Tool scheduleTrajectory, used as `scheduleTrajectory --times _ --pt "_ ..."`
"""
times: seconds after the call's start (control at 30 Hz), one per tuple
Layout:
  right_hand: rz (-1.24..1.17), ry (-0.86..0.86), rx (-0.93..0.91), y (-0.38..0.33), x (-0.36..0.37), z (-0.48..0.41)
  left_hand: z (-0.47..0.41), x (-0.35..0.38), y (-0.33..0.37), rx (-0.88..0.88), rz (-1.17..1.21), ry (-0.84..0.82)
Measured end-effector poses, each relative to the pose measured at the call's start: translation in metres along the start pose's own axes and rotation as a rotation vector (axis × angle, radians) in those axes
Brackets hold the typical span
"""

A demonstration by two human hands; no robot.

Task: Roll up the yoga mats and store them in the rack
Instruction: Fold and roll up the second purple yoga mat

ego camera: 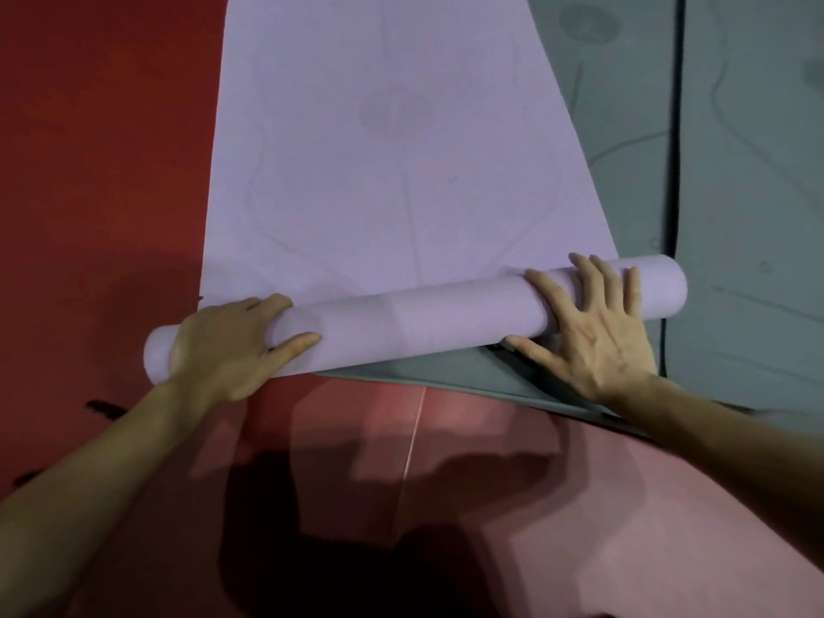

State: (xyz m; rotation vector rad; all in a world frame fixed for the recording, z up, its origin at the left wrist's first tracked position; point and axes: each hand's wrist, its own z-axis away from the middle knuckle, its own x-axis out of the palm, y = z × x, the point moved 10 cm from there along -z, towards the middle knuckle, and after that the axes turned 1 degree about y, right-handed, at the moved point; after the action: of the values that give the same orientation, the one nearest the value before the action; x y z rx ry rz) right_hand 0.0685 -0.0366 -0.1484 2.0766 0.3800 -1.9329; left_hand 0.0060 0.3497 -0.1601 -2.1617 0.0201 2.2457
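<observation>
A lilac yoga mat (383, 140) lies flat, running away from me, with its near end wound into a roll (414, 316) that lies slantwise across the view. My left hand (227, 345) wraps over the roll near its left end, thumb on the near side. My right hand (588, 332) presses flat on top of the roll near its right end, fingers spread. Under the lilac mat's right side lies a grey-green mat (624, 140), its near corner showing below the roll.
A second grey-green mat (753, 180) lies to the right, with a dark gap (675, 171) between the two. Dark red floor (98, 149) lies on the left and lighter pink floor (602, 506) in front, crossed by my shadow. No rack is in view.
</observation>
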Motion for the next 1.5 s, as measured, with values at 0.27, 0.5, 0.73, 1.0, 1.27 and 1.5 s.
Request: scheduleTrajectory --times 0.27,0.5,0.73,1.0,1.27,1.5 --pt "-0.011 -0.131 -0.011 0.011 0.009 -0.035 0.005 -0.013 0.014 0.021 0.177 0.193" --pt "-0.047 -0.144 -0.002 0.013 0.011 -0.047 -0.016 0.003 0.007 -0.042 0.084 0.043" --pt "-0.025 -0.076 -0.024 0.011 0.009 -0.045 -0.037 -0.007 0.005 -0.014 0.113 0.08" --pt "-0.068 -0.102 0.031 0.018 0.012 -0.074 -0.032 -0.002 0.009 -0.055 0.095 0.131" --pt "-0.084 0.02 0.013 0.007 0.008 -0.061 -0.051 -0.013 0.006 -0.006 0.154 0.132" --pt "-0.045 -0.1 -0.001 0.011 0.013 -0.092 -0.059 -0.01 0.006 0.093 0.056 0.137"
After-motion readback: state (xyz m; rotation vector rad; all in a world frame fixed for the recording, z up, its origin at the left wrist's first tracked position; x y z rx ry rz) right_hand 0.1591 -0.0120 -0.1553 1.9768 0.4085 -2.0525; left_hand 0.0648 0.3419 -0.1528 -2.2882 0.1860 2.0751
